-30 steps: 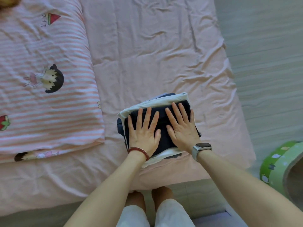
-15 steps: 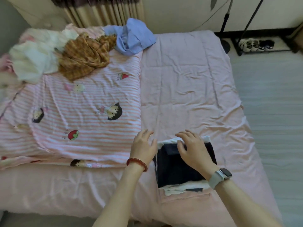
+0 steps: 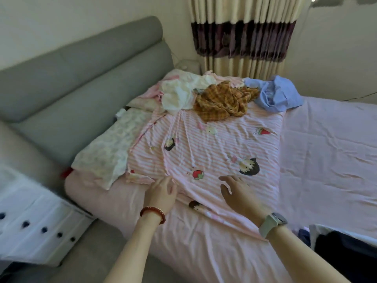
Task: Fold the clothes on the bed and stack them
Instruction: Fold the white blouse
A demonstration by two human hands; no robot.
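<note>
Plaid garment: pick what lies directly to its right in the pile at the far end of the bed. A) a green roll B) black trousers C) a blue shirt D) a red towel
C: the crumpled blue shirt lies right of the mustard plaid garment, with a white garment on the plaid's other side.

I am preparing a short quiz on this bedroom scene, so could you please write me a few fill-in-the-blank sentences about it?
1. The checked garment in the heap of unfolded clothes lies between a white one and a ____ one.
2. The left hand has a ____ bracelet on its wrist.
3. The wrist of the right hand carries a ____.
4. Both hands hover over a pink ____ blanket printed with strawberries.

Missing words: blue; red; watch; striped
</note>
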